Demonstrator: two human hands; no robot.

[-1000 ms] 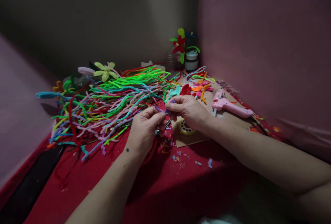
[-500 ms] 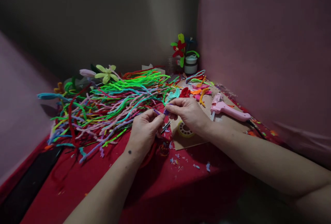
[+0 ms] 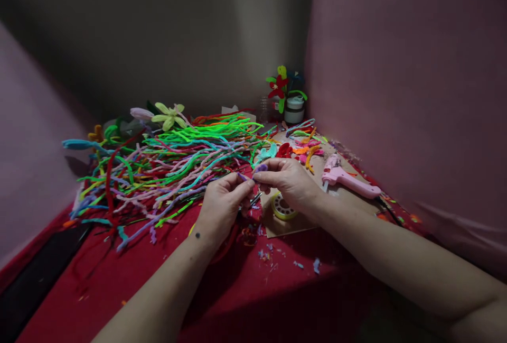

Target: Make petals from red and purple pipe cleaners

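Observation:
Both hands meet over the front of the table, pinching a short purple pipe cleaner (image 3: 260, 168) between them. My left hand (image 3: 224, 200) is closed on its left end, which pokes out above the thumb. Thumb and forefinger of my right hand (image 3: 288, 182) grip the other part, where the purple fuzz looks bent. Under the left fingers shows a thin dark metal tool (image 3: 255, 199), its kind partly hidden. A yellow-rimmed tape roll (image 3: 283, 208) lies just below my right hand, on brown cardboard (image 3: 293, 229).
A heap of many-coloured pipe cleaners (image 3: 178, 158) spreads leftward, with a pale yellow pipe-cleaner flower (image 3: 168, 116) behind. A pink glue gun (image 3: 350, 180) rests on the right. Red and teal petal shapes (image 3: 267, 153) lie beyond my hands. A jar (image 3: 294, 110) stands in the corner.
The view has tilted up slightly, so the table sits lower in the picture. Both hands stay together, the purple pipe cleaner shifting a little between the fingers.

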